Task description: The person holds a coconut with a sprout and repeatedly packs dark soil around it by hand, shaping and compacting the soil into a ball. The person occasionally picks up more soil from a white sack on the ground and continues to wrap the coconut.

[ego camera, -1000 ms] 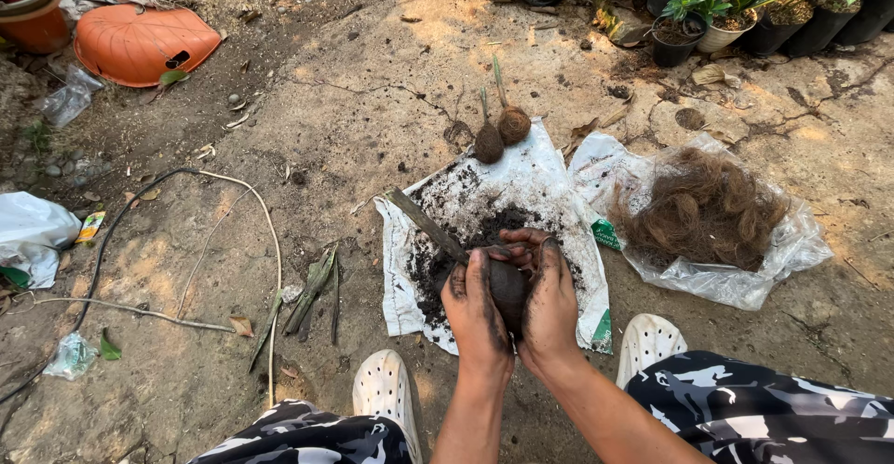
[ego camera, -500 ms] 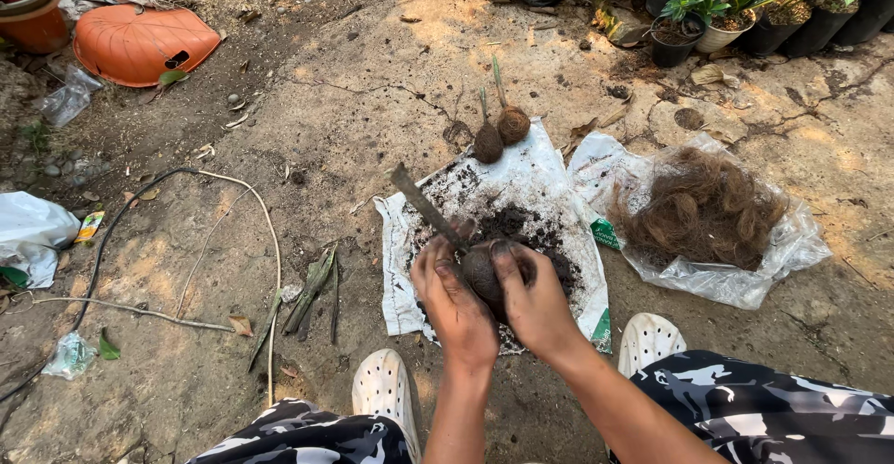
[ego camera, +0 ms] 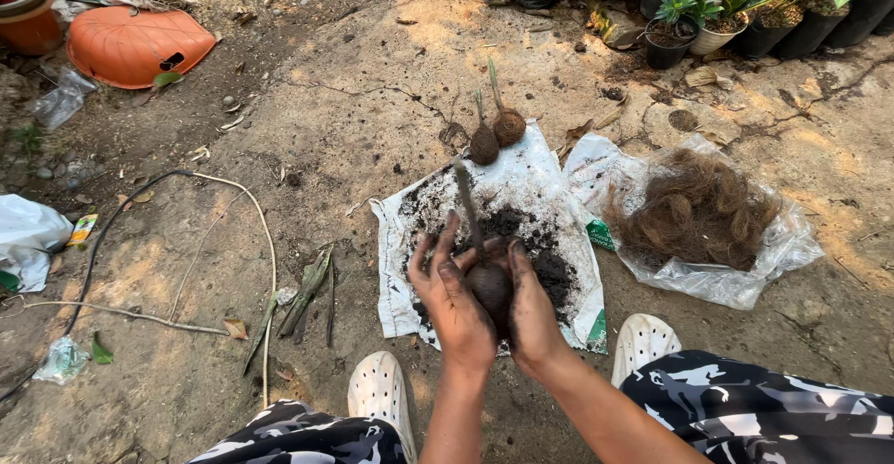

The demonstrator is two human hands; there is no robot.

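My left hand (ego camera: 456, 301) and my right hand (ego camera: 533, 308) press together around a dark soil ball (ego camera: 489, 284), out of which a thin plant stem (ego camera: 468, 205) sticks up and away from me. Both hands are dirty with soil. They hover over a white plastic sack (ego camera: 549, 180) spread on the ground, with a heap of dark soil (ego camera: 545, 250) on it. Two finished round balls with short shoots (ego camera: 496, 134) stand at the sack's far edge.
A pile of brown coconut fibre (ego camera: 694, 208) lies on clear plastic to the right. Potted plants (ego camera: 689, 17) line the far right. An orange upturned basin (ego camera: 135, 45) sits far left. Thin sticks and a hose (ego camera: 186, 259) lie left. My white shoes (ego camera: 377, 390) flank the sack.
My hands have kept turning and squeezing the soil ball over the sack. The stem now points up between my fingers, and my left fingers have spread wider.
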